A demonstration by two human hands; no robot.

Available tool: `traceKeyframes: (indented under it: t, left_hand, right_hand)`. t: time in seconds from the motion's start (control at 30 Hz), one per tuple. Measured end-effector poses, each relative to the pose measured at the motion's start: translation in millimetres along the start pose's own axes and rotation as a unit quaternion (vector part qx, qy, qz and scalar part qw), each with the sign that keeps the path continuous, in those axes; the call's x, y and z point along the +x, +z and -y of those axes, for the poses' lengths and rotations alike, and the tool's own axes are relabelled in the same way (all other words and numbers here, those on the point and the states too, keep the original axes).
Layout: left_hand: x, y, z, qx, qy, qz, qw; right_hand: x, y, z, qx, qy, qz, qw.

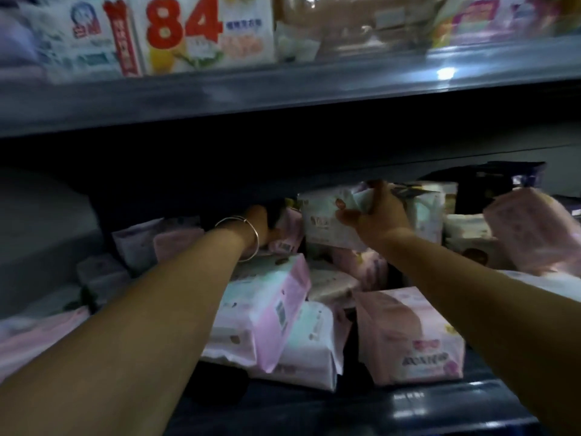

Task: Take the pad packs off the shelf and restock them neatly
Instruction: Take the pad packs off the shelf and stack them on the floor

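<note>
Both arms reach into a dim lower shelf (408, 401) heaped with pink and white pad packs. My right hand (374, 212) grips a white pack (323, 225) by its top edge and holds it above the pile. My left hand (261, 221), with a thin bangle on the wrist, reaches deep behind a small pink pack (287, 234); its fingers are hidden in the dark. A pink-sided pack (267, 306) leans tilted in the middle, over a white pack (311, 347). A pink pack (408, 335) stands near the front right.
The upper shelf edge (283, 92) runs overhead, carrying a large pack marked 84 (201, 29) and others. More packs lie at the left (163, 240) and stacked at the right (531, 228). A dark purple pack (503, 180) sits at the back right.
</note>
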State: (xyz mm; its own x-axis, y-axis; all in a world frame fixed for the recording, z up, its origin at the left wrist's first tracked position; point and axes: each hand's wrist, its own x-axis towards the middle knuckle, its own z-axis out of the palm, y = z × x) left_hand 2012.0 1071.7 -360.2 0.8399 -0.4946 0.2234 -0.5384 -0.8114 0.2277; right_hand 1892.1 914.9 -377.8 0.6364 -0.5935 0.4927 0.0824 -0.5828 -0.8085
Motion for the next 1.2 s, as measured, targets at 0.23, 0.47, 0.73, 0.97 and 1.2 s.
traceKeyframes:
  t: [0.23,0.47,0.73,0.97,1.2]
  left_hand:
    - [30,17,42,0.089,-0.040,0.003,0.995]
    - [53,24,46,0.047,-0.066,0.017,0.997]
    - [55,23,36,0.008,-0.157,-0.045,0.987]
    - [33,4,23,0.037,-0.105,-0.110,0.988]
    - [-27,-21,-17,0.077,0.001,-0.184,0.980]
  right_hand:
    - [19,42,-13,0.046,-0.020,0.026,0.998]
    - [27,48,-24,0.060,-0.018,0.032,0.998]
    - [28,42,-26,0.057,-0.022,0.050,0.997]
    - [20,20,-19,0.025,-0.032,0.041,0.998]
    - [-17,-32,0,0.013,-0.035,0.050,0.998]
